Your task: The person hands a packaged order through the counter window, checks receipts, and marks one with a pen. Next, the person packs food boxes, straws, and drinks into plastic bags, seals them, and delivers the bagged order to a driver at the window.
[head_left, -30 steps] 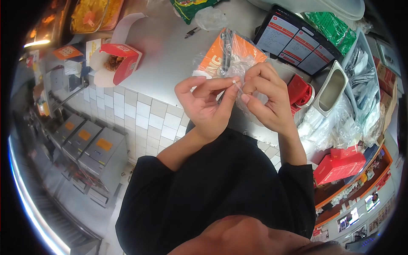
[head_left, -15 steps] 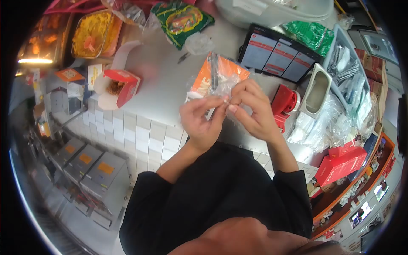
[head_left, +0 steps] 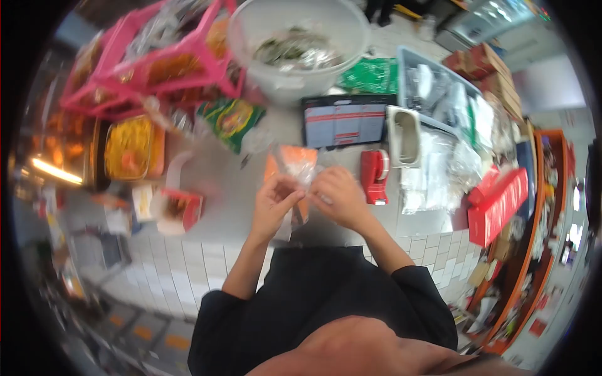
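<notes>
A clear plastic bag [head_left: 300, 164] with an orange and white printed item [head_left: 271, 168] in or under it lies on the steel counter in front of me. Thumb and fingers of my left hand [head_left: 274, 202] are pinched at the bag's near end. Close beside it, my right hand [head_left: 340, 199] has its fingers curled together on the same plastic. The fingertips nearly meet, and the exact bit between them is blurred. A red tape dispenser [head_left: 374, 178] stands just right of my right hand.
An open red and white food box [head_left: 190, 210] is at the left, near a tray of yellow food [head_left: 128, 147]. Behind are a green packet [head_left: 232, 122], a large plastic tub [head_left: 298, 78] and a tablet [head_left: 345, 122]. A metal pan [head_left: 403, 138] and plastic bags [head_left: 433, 172] lie right.
My view has swung, so more of the pink crate and tub shows. Both hands stay close together at the bag, with the right fingers more curled now.
</notes>
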The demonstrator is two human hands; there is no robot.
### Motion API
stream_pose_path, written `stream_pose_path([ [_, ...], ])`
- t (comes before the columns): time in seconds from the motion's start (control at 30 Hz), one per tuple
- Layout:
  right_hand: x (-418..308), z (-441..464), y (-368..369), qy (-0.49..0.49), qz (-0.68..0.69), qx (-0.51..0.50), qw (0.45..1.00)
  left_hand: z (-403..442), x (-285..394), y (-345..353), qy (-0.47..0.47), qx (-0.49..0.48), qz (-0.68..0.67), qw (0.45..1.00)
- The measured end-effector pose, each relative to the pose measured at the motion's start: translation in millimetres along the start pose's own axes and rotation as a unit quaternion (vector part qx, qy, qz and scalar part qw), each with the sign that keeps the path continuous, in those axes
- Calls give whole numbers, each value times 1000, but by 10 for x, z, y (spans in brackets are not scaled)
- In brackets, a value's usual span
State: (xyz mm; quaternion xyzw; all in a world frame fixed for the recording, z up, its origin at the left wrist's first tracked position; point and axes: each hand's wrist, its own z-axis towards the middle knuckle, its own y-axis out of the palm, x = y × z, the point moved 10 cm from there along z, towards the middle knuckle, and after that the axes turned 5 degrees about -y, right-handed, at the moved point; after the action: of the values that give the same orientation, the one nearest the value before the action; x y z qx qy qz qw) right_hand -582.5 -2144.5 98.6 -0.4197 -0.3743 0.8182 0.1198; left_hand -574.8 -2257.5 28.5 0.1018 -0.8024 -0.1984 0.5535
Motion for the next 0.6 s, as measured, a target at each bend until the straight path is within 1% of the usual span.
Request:
stream_pose_path([
  [0.03, -45, -32, 2, -18, -22, 21, 999, 36, -115, -77, 8, -5, 53, 999],
  [0.07, -76, -70, -47, -31, -59, 45, 997, 21, -90, -107, -3, 9, 77, 997],
  [0.1, -84, -111, -87, -16, -46, 73, 996, 6, -56, -93, -12, 11, 102, 995],
  [0.17, -131, -215, -153, 15, -44, 141, 989, -61, 39, -86, 16, 29, 102, 994],
  [0.2, -165, -225, -20, 19, -118, 74, 990, -117, 101, -84, 52, 30, 111, 992],
  [0.23, -222, -262, -64, 10, -115, 119, 986, -113, 104, -92, 76, 25, 90, 993],
  [0.27, -278, -279, -80, -8, -103, 161, 982, -71, 9, -165, 51, 11, 20, 998],
  [0.3, -170, -315, -78, 29, -68, 183, 980, -15, -92, -254, 20, 14, -48, 999],
  [0.37, 27, -393, 21, 80, 39, 212, 973, -1, -194, -99, -20, -79, -134, 988],
  [0.4, 54, -418, 36, 78, 49, 229, 969, -28, -224, -71, -36, -113, -179, 977],
  [0.43, 90, -434, 27, 72, 61, 241, 966, -15, -400, 7, -92, -170, -277, 941],
  [0.53, 64, -360, 19, 20, 125, 279, 952, -102, -470, 29, -95, -162, -347, 919],
  [0.6, -35, -296, 161, -68, 150, 240, 957, -84, -527, -159, -59, -151, -321, 933],
])
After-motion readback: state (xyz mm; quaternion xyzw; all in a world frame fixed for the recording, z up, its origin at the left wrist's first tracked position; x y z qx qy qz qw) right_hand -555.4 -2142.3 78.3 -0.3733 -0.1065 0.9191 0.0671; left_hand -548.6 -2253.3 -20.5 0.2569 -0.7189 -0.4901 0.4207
